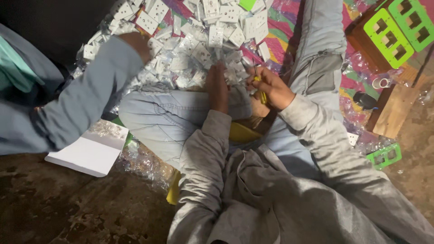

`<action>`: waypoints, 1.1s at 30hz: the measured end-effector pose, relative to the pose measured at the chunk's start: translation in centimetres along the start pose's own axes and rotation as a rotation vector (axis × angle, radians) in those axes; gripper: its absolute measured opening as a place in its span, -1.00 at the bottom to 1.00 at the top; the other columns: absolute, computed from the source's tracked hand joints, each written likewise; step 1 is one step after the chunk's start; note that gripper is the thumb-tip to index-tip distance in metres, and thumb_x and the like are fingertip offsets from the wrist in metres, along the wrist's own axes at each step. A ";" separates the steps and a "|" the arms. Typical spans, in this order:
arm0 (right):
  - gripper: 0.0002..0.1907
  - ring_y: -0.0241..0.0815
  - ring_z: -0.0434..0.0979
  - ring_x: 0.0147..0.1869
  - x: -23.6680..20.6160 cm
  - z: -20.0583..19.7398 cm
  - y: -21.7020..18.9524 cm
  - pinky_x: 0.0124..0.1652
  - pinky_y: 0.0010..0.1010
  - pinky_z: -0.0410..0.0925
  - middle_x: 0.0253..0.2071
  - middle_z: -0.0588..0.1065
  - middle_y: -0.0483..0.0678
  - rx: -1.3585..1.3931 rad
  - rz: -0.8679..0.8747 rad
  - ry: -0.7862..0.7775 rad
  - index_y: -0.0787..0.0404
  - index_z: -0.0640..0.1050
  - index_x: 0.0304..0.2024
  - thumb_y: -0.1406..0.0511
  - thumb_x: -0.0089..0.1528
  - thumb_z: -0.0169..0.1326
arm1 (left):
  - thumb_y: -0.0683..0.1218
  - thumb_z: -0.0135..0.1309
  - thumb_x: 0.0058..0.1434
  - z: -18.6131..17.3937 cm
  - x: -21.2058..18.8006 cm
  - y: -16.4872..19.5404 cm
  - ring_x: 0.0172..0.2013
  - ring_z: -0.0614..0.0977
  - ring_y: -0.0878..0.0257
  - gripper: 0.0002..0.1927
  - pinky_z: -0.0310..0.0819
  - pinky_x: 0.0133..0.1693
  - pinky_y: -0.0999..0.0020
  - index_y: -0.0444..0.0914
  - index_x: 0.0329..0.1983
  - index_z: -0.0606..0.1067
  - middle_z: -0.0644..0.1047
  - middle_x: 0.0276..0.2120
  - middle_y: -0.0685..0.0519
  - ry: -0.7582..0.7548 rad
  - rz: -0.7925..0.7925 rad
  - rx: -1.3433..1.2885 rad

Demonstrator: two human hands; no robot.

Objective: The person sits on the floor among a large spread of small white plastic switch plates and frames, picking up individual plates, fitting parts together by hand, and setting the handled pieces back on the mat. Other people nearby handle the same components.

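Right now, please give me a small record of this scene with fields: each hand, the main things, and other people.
left hand: upright, fingers straight, touching the pile of white socket plates
right hand: closed around a yellow-handled screwdriver
pile: spread on a colourful mat before the crossed legs
green frames: upper right, on wooden blocks
white box: on the floor, left
other person: a blue sleeve reaching into the pile

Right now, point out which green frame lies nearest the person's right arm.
The small green frame on the floor by the right sleeve; the other two sit on the wooden block at top right.
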State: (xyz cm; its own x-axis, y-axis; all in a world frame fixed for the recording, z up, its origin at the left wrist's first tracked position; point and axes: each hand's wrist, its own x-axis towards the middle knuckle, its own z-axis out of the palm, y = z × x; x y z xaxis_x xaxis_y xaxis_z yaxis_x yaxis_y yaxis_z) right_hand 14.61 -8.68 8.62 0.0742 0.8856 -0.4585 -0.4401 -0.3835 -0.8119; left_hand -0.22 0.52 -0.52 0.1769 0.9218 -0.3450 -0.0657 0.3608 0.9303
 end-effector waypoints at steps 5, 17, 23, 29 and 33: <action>-0.61 -0.16 0.62 -0.28 -3.5 2.6 -2.2 -0.27 -0.35 0.43 -0.26 0.56 0.06 -0.968 -0.559 0.061 0.27 0.48 0.27 0.42 0.38 0.04 | 0.11 -0.15 0.46 0.2 -0.2 0.2 -0.36 0.52 0.22 -0.54 0.43 -0.28 0.24 -0.34 -0.31 0.52 0.55 -0.37 0.00 0.111 0.153 -0.049; -0.81 0.05 0.60 -0.37 -3.8 3.5 -1.3 -0.38 -0.16 0.41 -0.40 0.59 -0.01 -1.377 -0.597 0.288 0.06 0.67 -0.06 0.29 0.26 0.21 | 0.01 -0.24 0.54 1.0 -2.9 2.8 -0.37 0.64 -0.17 -0.60 0.46 -0.34 0.00 -0.28 -0.32 0.46 0.56 -0.42 -0.16 0.120 0.515 0.671; -0.84 0.10 0.60 -0.35 -3.3 1.7 0.7 -0.38 -0.11 0.41 -0.39 0.59 0.00 -1.363 -0.454 0.224 0.07 0.64 -0.08 0.25 0.29 0.15 | -0.01 -0.21 0.50 1.6 -3.3 1.9 -0.40 0.61 -0.16 -0.68 0.49 -0.37 0.00 -0.24 -0.25 0.50 0.57 -0.40 -0.16 0.070 0.606 0.727; -0.75 0.19 0.58 -0.36 -3.1 1.8 1.3 -0.37 -0.05 0.39 -0.43 0.55 0.10 -1.197 -0.356 0.292 0.20 0.52 -0.03 0.18 0.36 0.14 | 0.00 -0.23 0.52 1.7 -2.9 1.8 -0.30 0.64 -0.23 -0.62 0.46 -0.30 -0.04 -0.30 -0.22 0.52 0.60 -0.38 -0.22 0.171 0.398 0.639; -0.70 0.19 0.59 -0.35 -2.9 1.6 1.1 -0.39 -0.07 0.39 -0.43 0.54 0.10 -1.059 -0.470 0.310 0.27 0.45 -0.09 0.18 0.35 0.17 | 0.02 -0.27 0.50 1.5 -2.6 2.0 -0.30 0.65 -0.19 -0.58 0.50 -0.27 0.03 -0.37 -0.15 0.51 0.60 -0.35 -0.23 0.138 0.485 0.459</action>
State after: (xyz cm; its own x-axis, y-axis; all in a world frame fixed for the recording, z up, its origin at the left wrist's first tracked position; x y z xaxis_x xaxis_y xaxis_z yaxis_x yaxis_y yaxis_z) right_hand 12.49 -11.27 9.67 0.3063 0.9518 0.0130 0.6319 -0.1931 -0.7506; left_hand 0.66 -1.40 2.41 0.1036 0.9847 0.1398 0.3225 -0.1662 0.9318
